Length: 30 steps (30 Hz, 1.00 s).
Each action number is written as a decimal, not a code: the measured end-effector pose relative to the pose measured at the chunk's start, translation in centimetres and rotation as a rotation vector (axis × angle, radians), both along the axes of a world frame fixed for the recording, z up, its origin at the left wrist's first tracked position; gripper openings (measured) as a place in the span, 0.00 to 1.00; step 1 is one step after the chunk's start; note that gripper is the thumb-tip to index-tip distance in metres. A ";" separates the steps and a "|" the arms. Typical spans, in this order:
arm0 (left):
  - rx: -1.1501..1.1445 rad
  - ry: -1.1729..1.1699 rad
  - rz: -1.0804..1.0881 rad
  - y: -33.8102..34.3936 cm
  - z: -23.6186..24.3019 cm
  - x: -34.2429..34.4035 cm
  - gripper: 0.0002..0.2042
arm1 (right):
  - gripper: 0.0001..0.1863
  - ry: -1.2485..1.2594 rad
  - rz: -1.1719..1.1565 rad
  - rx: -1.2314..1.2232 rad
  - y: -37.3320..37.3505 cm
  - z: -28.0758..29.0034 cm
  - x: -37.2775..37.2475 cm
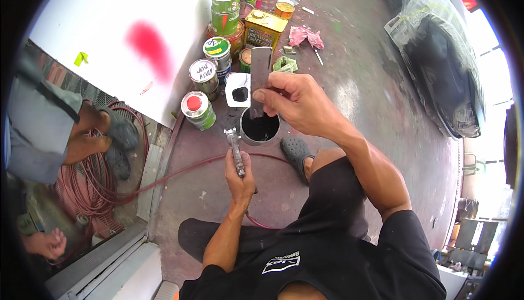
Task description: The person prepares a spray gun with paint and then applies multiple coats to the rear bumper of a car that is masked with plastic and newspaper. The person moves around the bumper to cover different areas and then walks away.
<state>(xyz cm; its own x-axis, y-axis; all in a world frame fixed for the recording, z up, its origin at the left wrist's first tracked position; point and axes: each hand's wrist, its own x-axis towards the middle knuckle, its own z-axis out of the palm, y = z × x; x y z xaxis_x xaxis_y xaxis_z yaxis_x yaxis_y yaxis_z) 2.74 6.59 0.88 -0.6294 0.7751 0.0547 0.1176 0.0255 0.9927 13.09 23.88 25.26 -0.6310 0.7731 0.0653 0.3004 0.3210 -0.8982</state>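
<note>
My right hand point(286, 95) pinches a flat, dark grey strip point(261, 68) between thumb and fingers, like a paint stirring stick. It is held upright over an open can of black paint point(261, 128), and its lower end is near the can's mouth. Lower and to the left, my left hand point(240, 182) is closed around a metal spray gun point(235, 150), its nozzle end pointing up and away from me. Just behind the paint can lies a white piece point(232, 92) with a black smear on it.
Several paint tins and a yellow rectangular can point(266, 27) line the white panel point(109, 16). A red hose point(202, 162) crosses the floor to a coil point(90, 191) at left, where another person sits. A pink crumpled bag point(305, 37) lies farther off; a plastic-covered vehicle part point(445, 65) stands right.
</note>
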 end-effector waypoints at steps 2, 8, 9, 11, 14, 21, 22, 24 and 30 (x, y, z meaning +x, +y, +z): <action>-0.021 -0.013 -0.017 0.0 0.0 0.1 0.14 | 0.10 -0.018 -0.069 0.034 0.3 -0.2 0.4; -0.035 -0.065 -0.036 0.7 0.6 -0.2 0.12 | 0.07 0.030 -0.056 0.045 0.6 -0.4 0.9; -0.025 -0.066 -0.021 0.8 0.6 -0.4 0.13 | 0.07 0.059 -0.081 0.046 0.5 -0.3 1.2; -0.036 -0.087 -0.012 1.0 1.1 -0.6 0.14 | 0.08 0.157 -0.123 0.038 0.5 0.0 2.4; -0.040 -0.088 0.020 1.2 0.7 -1.4 0.18 | 0.11 0.227 -0.194 0.055 0.8 0.7 3.5; -0.060 -0.089 0.065 1.5 0.0 -1.9 0.19 | 0.15 0.412 -0.258 0.079 3.2 0.8 4.9; -0.071 -0.101 0.071 1.5 -0.2 -1.9 0.19 | 0.15 0.438 -0.254 0.067 3.6 0.7 5.1; -0.090 -0.125 0.083 1.7 -0.3 -1.9 0.19 | 0.16 0.478 -0.275 0.021 4.2 0.6 5.0; -0.090 -0.143 0.156 2.7 -0.5 -1.7 0.21 | 0.13 0.624 -0.336 -0.221 7.0 -2.0 4.9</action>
